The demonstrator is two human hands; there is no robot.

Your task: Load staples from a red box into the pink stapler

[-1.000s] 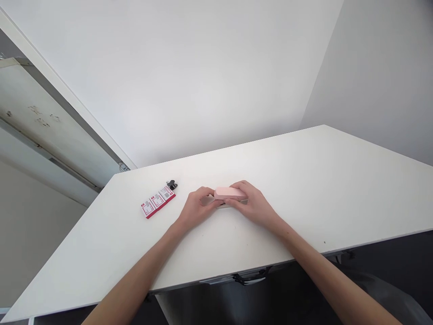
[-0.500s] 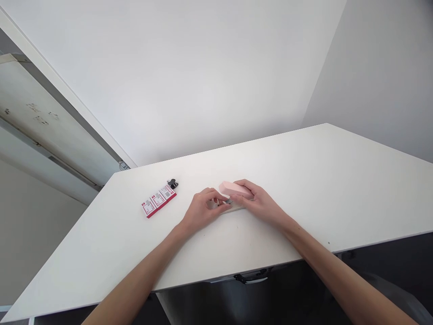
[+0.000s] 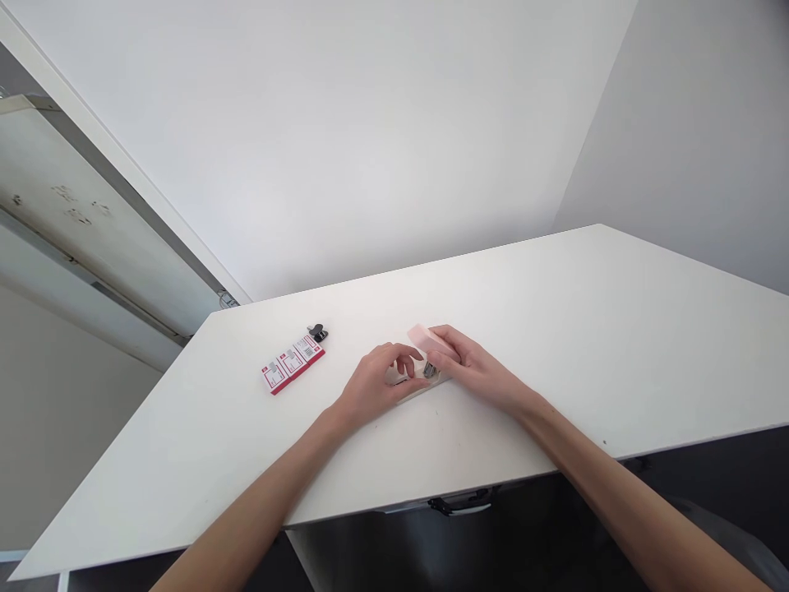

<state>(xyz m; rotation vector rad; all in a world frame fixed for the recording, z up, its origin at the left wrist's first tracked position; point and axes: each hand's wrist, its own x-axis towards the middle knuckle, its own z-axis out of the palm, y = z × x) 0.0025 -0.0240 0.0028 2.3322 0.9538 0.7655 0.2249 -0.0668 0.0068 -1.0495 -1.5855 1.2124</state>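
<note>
My right hand [image 3: 465, 362] is closed around the pink upper arm of a stapler [image 3: 425, 337], tilted up off its pale base. Between the arm and the base, a shiny metal part [image 3: 430, 370] shows. My left hand [image 3: 379, 376] is at the left end of the base, thumb and fingers apart in a loose curve, with the thumb tip close to the metal part. Nothing is visible between these fingers. Both hands cover much of the base.
Left of my hands, small red-and-white boxes [image 3: 292, 364] lie in a row on the white table [image 3: 585, 345]. A small black item [image 3: 319, 332], perhaps a staple remover, sits behind them. A dark drawer front with a handle [image 3: 461, 503] is below the table's front edge.
The fingers of my left hand have spread from a pinch at the metal part. The stapler has turned slightly in my right hand, and the metal part shows more.
</note>
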